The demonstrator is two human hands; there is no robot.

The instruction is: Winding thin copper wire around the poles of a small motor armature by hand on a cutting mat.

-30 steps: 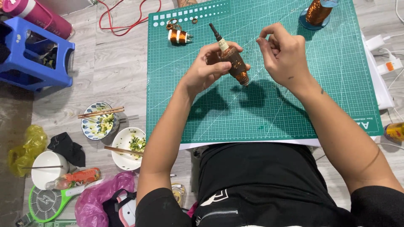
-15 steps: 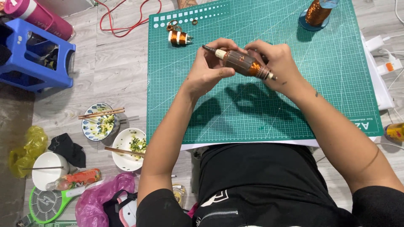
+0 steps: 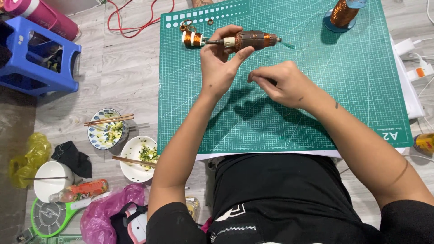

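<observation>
rotor (image 3: pixel 251 39): a motor rotor with copper windings, held level above the far part of the green mat (image 3: pixel 280 117), shaft end pointing right.
windings: the core looks fully wrapped in copper; whether any slot is unwound cannot be told from this view.
left to do: judging by the copper spool (image 3: pixel 342 12) standing at the mat's far edge and a small wound part (image 3: pixel 193 39) just left of the rotor, winding work seems under way, not packed up.
left hand (image 3: pixel 220 63): raised, fingers and thumb closed around the rotor's left end, wrist bent back.
right hand (image 3: pixel 278 83): low over the mat's middle, apart from the rotor, fingertips pinched together; what they pinch, if anything, is too small to tell.
floor: bowls with chopsticks (image 3: pixel 108 131) lie left of the mat.
</observation>
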